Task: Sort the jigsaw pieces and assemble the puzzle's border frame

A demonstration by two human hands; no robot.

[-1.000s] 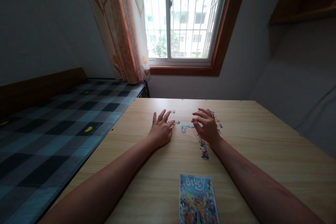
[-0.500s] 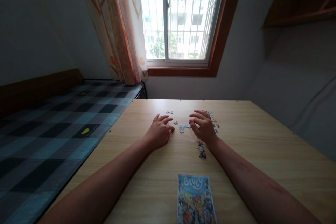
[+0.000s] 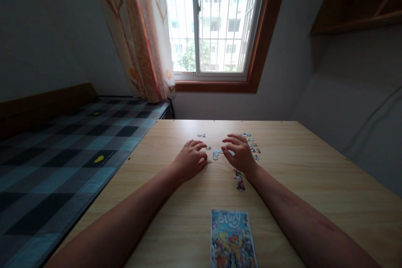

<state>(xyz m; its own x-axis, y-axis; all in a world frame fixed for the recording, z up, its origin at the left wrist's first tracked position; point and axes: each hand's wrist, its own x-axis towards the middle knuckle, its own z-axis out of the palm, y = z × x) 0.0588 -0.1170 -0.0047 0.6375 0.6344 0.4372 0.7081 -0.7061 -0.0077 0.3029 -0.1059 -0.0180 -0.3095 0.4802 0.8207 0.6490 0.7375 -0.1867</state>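
Observation:
My left hand (image 3: 191,160) is at the table's middle with its fingers curled. A small jigsaw piece (image 3: 209,161) shows at its thumb and fingertips. Beside that hand lies another loose jigsaw piece (image 3: 209,148). My right hand (image 3: 239,154) is over the joined jigsaw pieces (image 3: 216,155), its fingers bent and apart, with nothing visible between them. It hides part of the joined corner. Below its wrist runs a joined strip of darker pieces (image 3: 239,181).
Several loose pieces (image 3: 255,150) lie right of my right hand, and a few more (image 3: 201,135) at the back. A Bluey picture sheet or box (image 3: 234,238) is near the front of the wooden table (image 3: 176,226). A checked bed (image 3: 125,130) adjoins on the left.
My left hand has drawn back a little and its fingers have curled in, with a jigsaw piece now showing at its fingertips. My right hand stays nearly in place. The view has shifted slightly.

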